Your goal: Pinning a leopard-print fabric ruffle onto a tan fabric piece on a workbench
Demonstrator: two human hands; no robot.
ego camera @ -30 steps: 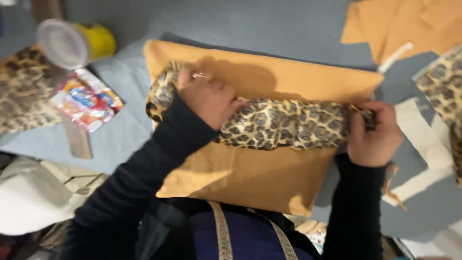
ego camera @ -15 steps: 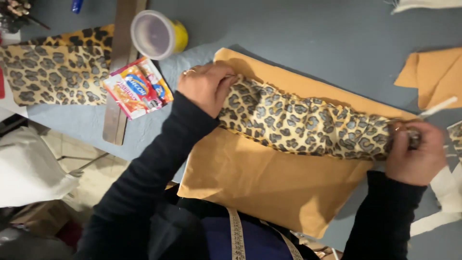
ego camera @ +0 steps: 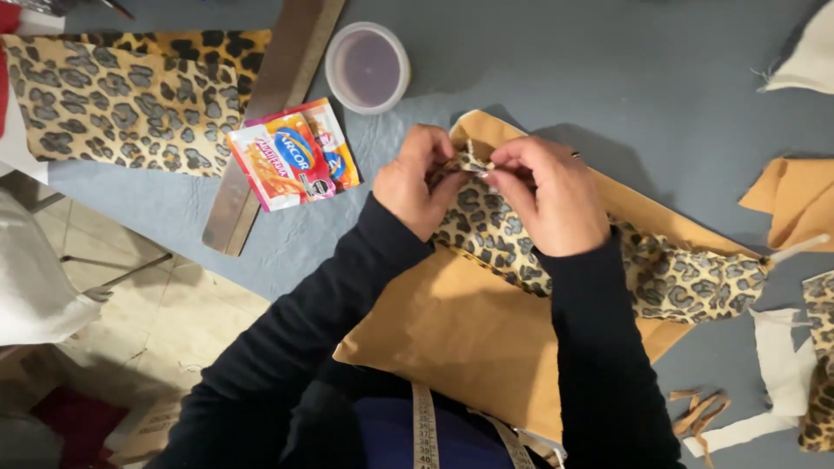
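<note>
Grey table (ego camera: 556,78), hands pinching leopard fabric (ego camera: 660,269)

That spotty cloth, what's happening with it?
A person's left hand and right hand pinch one end of a long leopard-print fabric piece, fingertips close together. It lies across a tan paper sheet on a grey table. Nearby sit a colourful snack packet, a wooden ruler and a round lidded tub.
</note>
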